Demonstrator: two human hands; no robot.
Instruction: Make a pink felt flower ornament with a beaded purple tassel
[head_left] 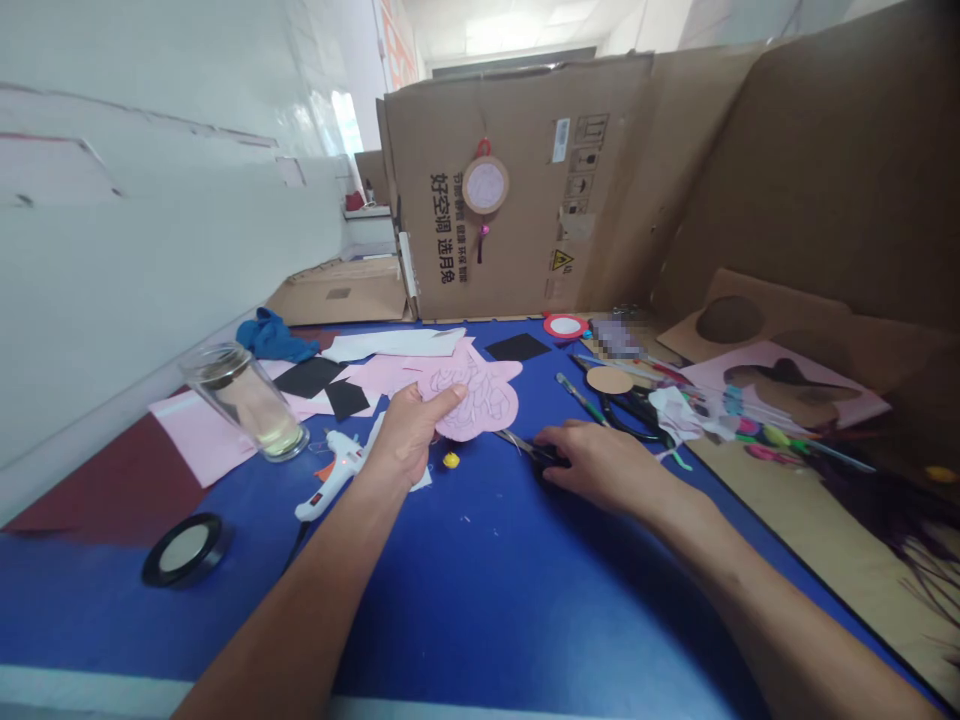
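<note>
My left hand (409, 435) pinches a pink paper cutout (484, 400) between thumb and fingers. Dark line drawing covers its face, and its outline is wavy. Just right of it, my right hand (589, 458) has its fingers closed around the black handles of a pair of scissors (529, 447). The blades point left, low over the blue table, with their tips close to the cutout's lower edge. A small yellow piece (450, 460) lies below the cutout. Left of my left wrist rests a white glue gun (330, 480).
A lidded glass (251, 405) and a black tape roll (184, 550) are at left. Pink sheets (206, 440) and black squares (311, 377) lie behind. A cardboard wall (525, 200) with a hanging round ornament (486, 185) closes the back. Tools and scraps (682, 415) clutter the right.
</note>
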